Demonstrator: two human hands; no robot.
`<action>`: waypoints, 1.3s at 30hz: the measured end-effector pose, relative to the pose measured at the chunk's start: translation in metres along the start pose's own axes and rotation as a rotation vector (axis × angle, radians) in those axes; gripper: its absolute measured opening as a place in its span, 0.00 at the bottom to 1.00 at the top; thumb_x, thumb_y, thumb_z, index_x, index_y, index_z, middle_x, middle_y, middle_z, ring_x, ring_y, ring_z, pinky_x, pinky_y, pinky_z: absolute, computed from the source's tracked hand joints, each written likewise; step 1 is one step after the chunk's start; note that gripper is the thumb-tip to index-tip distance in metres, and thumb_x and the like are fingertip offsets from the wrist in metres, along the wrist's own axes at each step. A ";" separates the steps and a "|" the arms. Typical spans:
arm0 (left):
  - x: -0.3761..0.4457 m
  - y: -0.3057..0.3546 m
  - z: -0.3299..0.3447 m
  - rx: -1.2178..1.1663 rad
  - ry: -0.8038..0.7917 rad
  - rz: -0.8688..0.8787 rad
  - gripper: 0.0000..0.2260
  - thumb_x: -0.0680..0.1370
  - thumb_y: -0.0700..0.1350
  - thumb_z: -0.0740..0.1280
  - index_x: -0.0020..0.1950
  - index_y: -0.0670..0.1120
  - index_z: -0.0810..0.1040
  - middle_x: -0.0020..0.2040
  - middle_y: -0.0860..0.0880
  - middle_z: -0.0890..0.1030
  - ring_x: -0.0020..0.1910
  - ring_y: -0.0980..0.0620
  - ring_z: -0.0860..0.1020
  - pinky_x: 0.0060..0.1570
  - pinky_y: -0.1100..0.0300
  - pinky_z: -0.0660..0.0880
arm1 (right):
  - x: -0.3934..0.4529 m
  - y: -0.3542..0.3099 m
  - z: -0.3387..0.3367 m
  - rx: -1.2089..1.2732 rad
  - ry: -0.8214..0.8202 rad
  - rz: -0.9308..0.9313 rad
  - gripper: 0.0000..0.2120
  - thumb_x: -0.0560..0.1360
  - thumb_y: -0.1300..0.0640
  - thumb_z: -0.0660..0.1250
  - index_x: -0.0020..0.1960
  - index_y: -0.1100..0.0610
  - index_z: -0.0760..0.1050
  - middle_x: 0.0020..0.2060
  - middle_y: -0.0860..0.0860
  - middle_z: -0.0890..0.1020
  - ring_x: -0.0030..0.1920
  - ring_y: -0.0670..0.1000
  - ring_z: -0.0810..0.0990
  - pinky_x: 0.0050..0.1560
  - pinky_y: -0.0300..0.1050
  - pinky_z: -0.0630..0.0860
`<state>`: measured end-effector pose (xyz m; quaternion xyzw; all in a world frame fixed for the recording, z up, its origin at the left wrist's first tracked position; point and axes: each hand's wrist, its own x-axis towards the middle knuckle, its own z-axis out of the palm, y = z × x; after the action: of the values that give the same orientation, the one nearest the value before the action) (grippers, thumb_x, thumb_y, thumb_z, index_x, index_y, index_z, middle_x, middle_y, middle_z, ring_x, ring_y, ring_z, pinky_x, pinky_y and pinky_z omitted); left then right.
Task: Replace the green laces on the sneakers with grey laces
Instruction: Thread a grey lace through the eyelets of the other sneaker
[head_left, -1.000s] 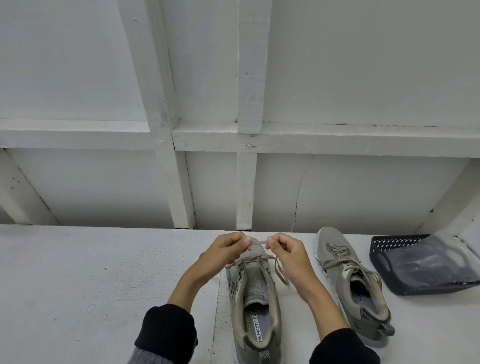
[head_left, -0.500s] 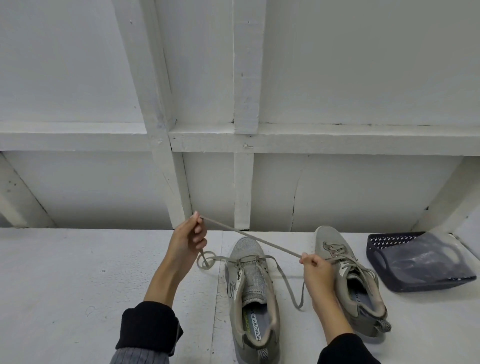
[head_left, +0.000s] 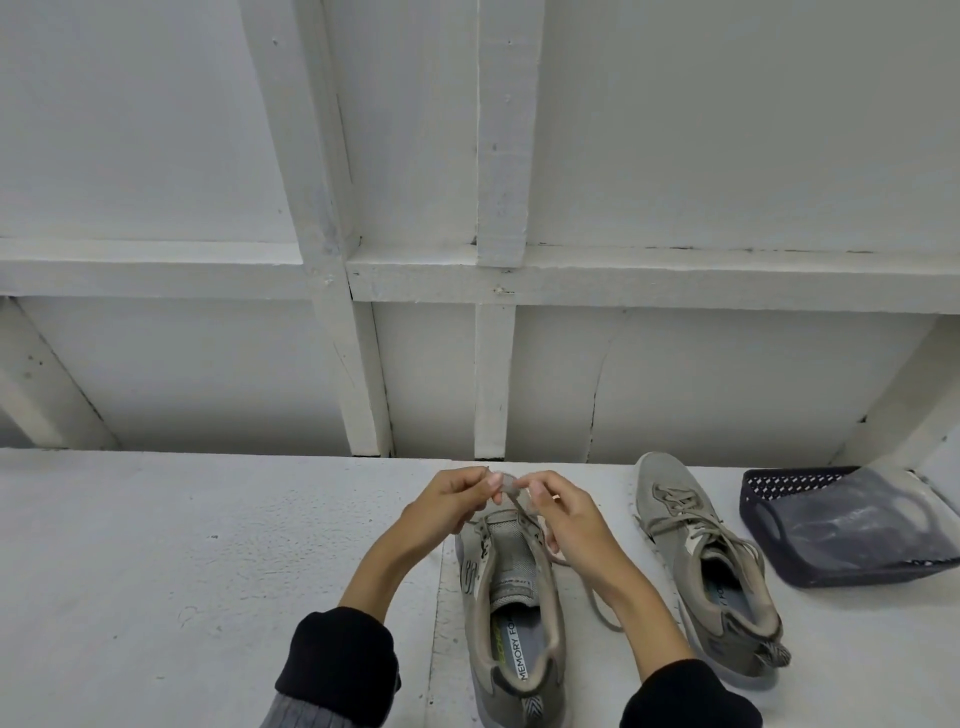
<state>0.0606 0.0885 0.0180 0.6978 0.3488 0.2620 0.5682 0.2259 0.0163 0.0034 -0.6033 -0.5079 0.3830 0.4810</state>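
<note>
My near sneaker lies between my forearms, heel toward me, its insole printed "MEMORY FOAM" as far as I can read it. Over its toe my left hand and right hand both pinch the grey lace with curled fingertips, almost touching each other. A loose lace end trails right across the white bench. Bare surface spreads to my left. Rightward sits the second sneaker, laced, then a dark perforated basket by the white wall.
</note>
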 end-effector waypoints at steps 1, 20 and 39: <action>-0.001 -0.002 -0.001 -0.007 -0.003 -0.006 0.14 0.81 0.52 0.62 0.39 0.48 0.76 0.27 0.58 0.65 0.27 0.59 0.60 0.28 0.66 0.58 | 0.001 0.002 -0.002 -0.048 0.005 -0.020 0.08 0.81 0.54 0.61 0.46 0.50 0.78 0.43 0.45 0.78 0.34 0.38 0.72 0.37 0.29 0.68; -0.004 -0.004 -0.007 -0.065 -0.063 -0.017 0.14 0.79 0.51 0.64 0.35 0.49 0.76 0.28 0.53 0.61 0.28 0.57 0.58 0.28 0.66 0.56 | -0.002 0.001 0.001 0.006 -0.234 -0.029 0.12 0.80 0.54 0.60 0.42 0.55 0.79 0.55 0.49 0.81 0.56 0.38 0.77 0.55 0.31 0.70; 0.013 -0.015 0.031 -1.003 0.135 -0.279 0.08 0.84 0.40 0.56 0.52 0.40 0.74 0.57 0.38 0.82 0.54 0.45 0.83 0.56 0.55 0.79 | 0.004 0.006 0.017 0.215 0.321 -0.043 0.03 0.73 0.64 0.71 0.43 0.59 0.78 0.36 0.49 0.83 0.38 0.45 0.80 0.41 0.37 0.77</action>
<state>0.0888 0.0814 -0.0038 0.2684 0.3058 0.3632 0.8382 0.2116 0.0231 -0.0070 -0.5910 -0.3934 0.3235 0.6255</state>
